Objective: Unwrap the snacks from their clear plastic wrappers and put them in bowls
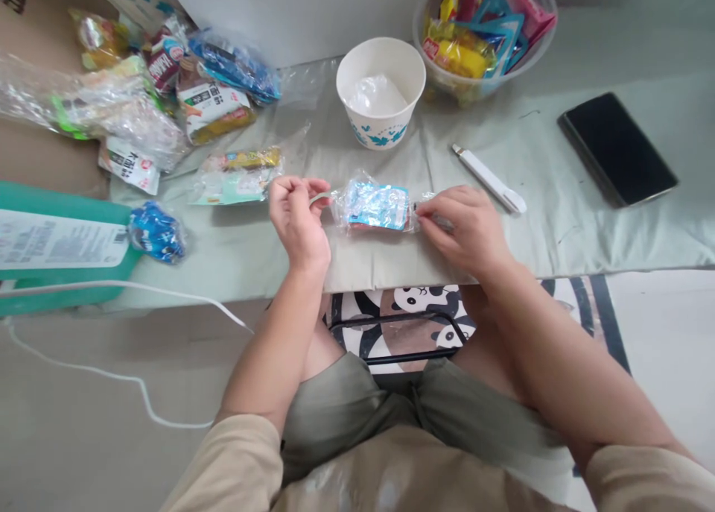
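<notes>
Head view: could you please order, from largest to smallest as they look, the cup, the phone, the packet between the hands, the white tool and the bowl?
1. Bowl
2. Cup and phone, too alike to rank
3. Packet
4. White tool

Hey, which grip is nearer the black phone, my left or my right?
Right. Your right grip is at the right end of the clear-wrapped blue packet, left of the black phone; your left grip is farther left, at the packet's other end.
</notes>
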A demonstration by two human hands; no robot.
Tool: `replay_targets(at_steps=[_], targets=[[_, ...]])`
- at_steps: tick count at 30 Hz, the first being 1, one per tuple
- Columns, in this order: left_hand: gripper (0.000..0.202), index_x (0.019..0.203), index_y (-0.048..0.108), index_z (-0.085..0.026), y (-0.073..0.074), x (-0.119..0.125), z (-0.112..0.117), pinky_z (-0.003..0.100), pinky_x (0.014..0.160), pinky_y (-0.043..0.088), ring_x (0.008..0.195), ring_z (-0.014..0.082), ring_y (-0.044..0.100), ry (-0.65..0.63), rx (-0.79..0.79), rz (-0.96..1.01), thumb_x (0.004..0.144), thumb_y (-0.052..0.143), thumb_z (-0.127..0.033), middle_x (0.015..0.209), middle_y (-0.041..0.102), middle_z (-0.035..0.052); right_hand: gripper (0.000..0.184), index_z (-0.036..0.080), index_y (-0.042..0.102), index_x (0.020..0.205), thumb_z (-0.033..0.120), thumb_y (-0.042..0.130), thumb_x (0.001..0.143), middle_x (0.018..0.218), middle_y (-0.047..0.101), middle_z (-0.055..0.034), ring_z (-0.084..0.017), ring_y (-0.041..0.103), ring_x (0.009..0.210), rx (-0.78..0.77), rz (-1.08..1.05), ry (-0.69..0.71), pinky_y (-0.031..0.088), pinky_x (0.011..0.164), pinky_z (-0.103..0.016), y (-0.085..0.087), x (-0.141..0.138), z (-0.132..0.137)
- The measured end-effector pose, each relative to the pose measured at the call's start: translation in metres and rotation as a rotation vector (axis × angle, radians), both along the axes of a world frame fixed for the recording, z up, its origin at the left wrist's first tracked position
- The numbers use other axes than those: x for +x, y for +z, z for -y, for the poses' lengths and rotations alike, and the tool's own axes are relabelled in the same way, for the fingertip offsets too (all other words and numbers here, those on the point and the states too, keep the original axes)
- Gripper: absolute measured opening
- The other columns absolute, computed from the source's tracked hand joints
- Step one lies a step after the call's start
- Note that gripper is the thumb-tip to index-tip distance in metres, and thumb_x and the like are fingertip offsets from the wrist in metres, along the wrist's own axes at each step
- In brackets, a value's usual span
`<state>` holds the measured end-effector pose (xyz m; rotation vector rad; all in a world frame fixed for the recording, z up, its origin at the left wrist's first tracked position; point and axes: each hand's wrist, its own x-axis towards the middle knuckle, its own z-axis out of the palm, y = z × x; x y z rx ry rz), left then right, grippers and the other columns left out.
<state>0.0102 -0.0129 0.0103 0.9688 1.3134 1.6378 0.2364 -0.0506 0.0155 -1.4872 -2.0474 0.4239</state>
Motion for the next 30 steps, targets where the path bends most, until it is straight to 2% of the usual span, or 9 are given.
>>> replay_targets(at_steps=[5, 8, 14, 17, 19, 22, 25, 27, 30], targets=[[0.018, 0.08, 0.065, -0.023, 0.001, -0.003, 0.0, 0.028, 0.063, 0.041, 0.072, 0.0141, 0.056, -0.221, -0.077, -0.326, 0.079, 0.077, -0.036, 0.078, 0.065, 0.0002, 0.016, 0.025, 0.069, 0.089, 0.029, 0.054, 0.092, 0.089, 0.075, -0.0065, -0.024, 0.069, 0.088, -0.003, -0.043, -0.075, 0.051, 0.086, -0.04, 0.004, 0.002, 0.0], [0.014, 0.072, 0.06, -0.022, -0.001, -0.004, -0.001, 0.026, 0.061, 0.04, 0.064, 0.0117, 0.051, -0.15, -0.1, -0.34, 0.081, 0.071, -0.025, 0.067, 0.055, -0.0029, 0.014, 0.024, 0.069, 0.091, 0.028, 0.056, 0.09, 0.09, 0.075, -0.0062, -0.022, 0.07, 0.087, 0.007, -0.103, -0.228, 0.054, 0.083, -0.037, 0.009, 0.003, 0.002], [0.014, 0.084, 0.046, -0.026, -0.007, -0.017, -0.011, 0.027, 0.051, 0.035, 0.055, 0.0123, 0.051, 0.005, -0.243, -0.098, 0.086, 0.059, -0.031, 0.068, 0.051, -0.0036, 0.013, 0.022, 0.065, 0.093, 0.033, 0.057, 0.093, 0.082, 0.07, -0.0012, -0.014, 0.063, 0.064, 0.055, -0.342, -0.427, 0.051, 0.063, -0.029, 0.001, 0.016, -0.007], [0.016, 0.093, 0.047, -0.026, -0.009, -0.021, -0.011, 0.029, 0.056, 0.04, 0.062, 0.0135, 0.054, 0.017, -0.24, -0.237, 0.084, 0.059, -0.031, 0.082, 0.057, -0.0005, 0.012, 0.023, 0.065, 0.098, 0.03, 0.057, 0.093, 0.089, 0.07, -0.0037, -0.014, 0.06, 0.061, 0.126, -0.336, -0.524, 0.048, 0.058, -0.03, 0.001, 0.025, -0.01], [0.019, 0.097, 0.05, -0.026, -0.008, -0.021, -0.007, 0.033, 0.068, 0.047, 0.08, 0.0172, 0.061, 0.022, -0.133, -0.436, 0.083, 0.062, -0.032, 0.097, 0.06, 0.0033, 0.012, 0.023, 0.066, 0.099, 0.025, 0.058, 0.091, 0.098, 0.07, -0.0085, -0.019, 0.065, 0.075, 0.272, -0.222, -0.553, 0.051, 0.067, -0.035, 0.005, 0.025, -0.007], [0.015, 0.099, 0.06, -0.025, -0.004, -0.019, 0.001, 0.043, 0.096, 0.049, 0.112, 0.0246, 0.059, -0.047, 0.135, -0.735, 0.087, 0.061, -0.034, 0.113, 0.059, 0.0077, 0.014, 0.024, 0.066, 0.097, 0.021, 0.055, 0.09, 0.095, 0.069, -0.0101, -0.025, 0.066, 0.09, 0.45, -0.052, -0.364, 0.052, 0.081, -0.042, 0.011, 0.015, 0.004], [0.024, 0.104, 0.066, -0.024, -0.005, -0.019, 0.004, 0.048, 0.114, 0.04, 0.125, 0.0289, 0.055, -0.187, 0.223, -0.869, 0.088, 0.064, -0.042, 0.124, 0.059, 0.0107, 0.023, 0.024, 0.065, 0.112, 0.028, 0.055, 0.091, 0.101, 0.071, -0.0095, -0.027, 0.066, 0.093, 0.295, 0.049, -0.143, 0.05, 0.083, -0.044, 0.007, -0.001, 0.013], [0.041, 0.116, 0.063, -0.024, -0.009, -0.019, 0.003, 0.049, 0.116, 0.038, 0.127, 0.0308, 0.055, -0.212, 0.173, -0.885, 0.084, 0.07, -0.048, 0.128, 0.06, 0.012, 0.04, 0.021, 0.062, 0.126, 0.037, 0.059, 0.09, 0.108, 0.072, -0.0112, -0.03, 0.064, 0.1, 0.135, 0.107, -0.138, 0.048, 0.087, -0.046, 0.001, -0.008, 0.015], [0.062, 0.132, 0.05, -0.024, -0.015, -0.019, 0.001, 0.05, 0.114, 0.04, 0.123, 0.0299, 0.059, -0.177, 0.138, -0.843, 0.079, 0.075, -0.044, 0.125, 0.064, 0.0114, 0.03, 0.022, 0.067, 0.114, 0.039, 0.061, 0.09, 0.089, 0.07, -0.0074, -0.03, 0.061, 0.096, 0.034, 0.123, -0.133, 0.044, 0.09, -0.046, -0.005, -0.007, 0.013]])
